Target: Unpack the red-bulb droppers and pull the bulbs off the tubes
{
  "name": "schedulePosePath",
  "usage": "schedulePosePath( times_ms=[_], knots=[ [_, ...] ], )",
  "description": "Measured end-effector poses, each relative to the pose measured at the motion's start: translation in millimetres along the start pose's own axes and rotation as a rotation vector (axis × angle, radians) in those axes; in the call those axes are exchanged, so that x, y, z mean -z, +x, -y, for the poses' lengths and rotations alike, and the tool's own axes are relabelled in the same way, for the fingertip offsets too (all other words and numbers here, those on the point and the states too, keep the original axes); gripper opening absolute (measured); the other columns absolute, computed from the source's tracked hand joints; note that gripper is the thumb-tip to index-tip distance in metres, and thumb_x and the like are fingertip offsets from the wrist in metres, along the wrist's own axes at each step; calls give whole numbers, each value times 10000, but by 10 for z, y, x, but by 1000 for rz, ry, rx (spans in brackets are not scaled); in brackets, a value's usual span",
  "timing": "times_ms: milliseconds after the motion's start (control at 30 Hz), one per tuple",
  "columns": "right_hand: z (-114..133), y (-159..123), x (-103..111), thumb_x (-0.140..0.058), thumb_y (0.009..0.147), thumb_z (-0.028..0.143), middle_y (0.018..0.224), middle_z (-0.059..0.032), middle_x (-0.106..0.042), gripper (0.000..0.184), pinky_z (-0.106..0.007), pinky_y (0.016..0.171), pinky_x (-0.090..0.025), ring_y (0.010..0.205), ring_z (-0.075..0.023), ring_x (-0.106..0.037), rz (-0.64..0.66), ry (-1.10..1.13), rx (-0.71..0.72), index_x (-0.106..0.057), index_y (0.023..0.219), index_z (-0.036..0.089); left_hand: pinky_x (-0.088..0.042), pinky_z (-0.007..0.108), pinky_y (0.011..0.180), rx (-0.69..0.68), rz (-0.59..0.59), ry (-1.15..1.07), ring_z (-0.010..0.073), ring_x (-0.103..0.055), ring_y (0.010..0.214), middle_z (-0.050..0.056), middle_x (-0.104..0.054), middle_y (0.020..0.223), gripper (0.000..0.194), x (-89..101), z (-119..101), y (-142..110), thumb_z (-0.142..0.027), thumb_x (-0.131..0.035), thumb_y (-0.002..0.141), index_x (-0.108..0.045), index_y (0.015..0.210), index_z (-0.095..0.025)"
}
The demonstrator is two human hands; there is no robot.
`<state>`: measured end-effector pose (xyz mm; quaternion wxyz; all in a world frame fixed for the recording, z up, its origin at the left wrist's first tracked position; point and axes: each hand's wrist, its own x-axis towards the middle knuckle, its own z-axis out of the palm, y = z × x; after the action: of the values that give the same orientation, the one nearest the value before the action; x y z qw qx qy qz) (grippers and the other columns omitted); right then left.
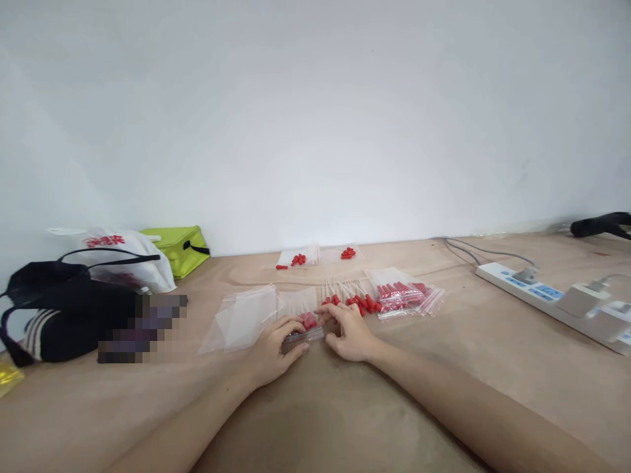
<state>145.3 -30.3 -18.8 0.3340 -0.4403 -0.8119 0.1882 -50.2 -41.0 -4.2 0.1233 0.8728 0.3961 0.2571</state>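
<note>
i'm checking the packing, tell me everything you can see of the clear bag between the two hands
The clear bag looks like thin, see-through plastic and lies flat on the brown table, its shiny edge nearest the person. Inside show red ends near that edge, with thin pale sticks running away from them. Its left side meets other clear bags. The left hand covers its near left part; the right hand is at its right edge, though contact there is unclear.

Caps (371, 303) red, sticks (346, 287) whitish, surface (305, 420) tan, box (180, 251) lime, bundle (73, 328) black with white stripes, power strip (541, 301) white and blue.
</note>
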Motion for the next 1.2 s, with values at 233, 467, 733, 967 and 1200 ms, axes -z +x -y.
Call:
schedulePosePath(
  times_ms=[233, 467, 733, 967, 1200],
  knots=[
    [18, -10, -15, -530, 756, 222, 807, 9, -620, 107, -336, 724, -204, 804, -156, -458, -8, -234, 186, -617, 808, 255, -435, 314, 833, 2, -24, 11, 177, -542, 942, 52, -585, 1005, 122, 11, -4, 5, -236, -524, 751, -560, 859, -193],
    [32, 6, -42, -474, 803, 191, 717, -2, -633, 97, -327, 711, -199, 762, -145, -467, -100, -324, 143, -558, 754, 199, -463, 291, 780, -70, -144, 31, 159, -579, 852, 50, -632, 898, 130, -19, 12, 0, -223, -491, 786, -603, 845, -192],
    [11, -1, -73, -576, 730, 250, 844, -17, -616, 111, -333, 738, -203, 842, -170, -455, -155, -317, 166, -545, 826, 205, -483, 265, 678, 8, -205, -65, 140, -589, 726, 28, -641, 754, 155, -56, 20, 53, -204, -498, 766, -616, 668, -184],
    [-7, 7, -100, -522, 762, 186, 838, 8, -589, 103, -337, 730, -196, 835, -150, -440, -170, -327, 292, -605, 779, 246, -469, 252, 612, 112, -205, -157, 132, -577, 635, 8, -630, 652, 130, -63, 10, 78, -202, -549, 719, -604, 603, -179],
    [-25, 12, -121, -529, 764, 183, 854, 12, -590, 259, -351, 763, -199, 826, -147, -434, -180, -327, 386, -636, 897, 378, -461, 244, 585, 175, -254, -211, 131, -564, 601, 3, -626, 610, 129, -94, 4, 87, -234, -571, 693, -604, 582, -176]
  ],
)
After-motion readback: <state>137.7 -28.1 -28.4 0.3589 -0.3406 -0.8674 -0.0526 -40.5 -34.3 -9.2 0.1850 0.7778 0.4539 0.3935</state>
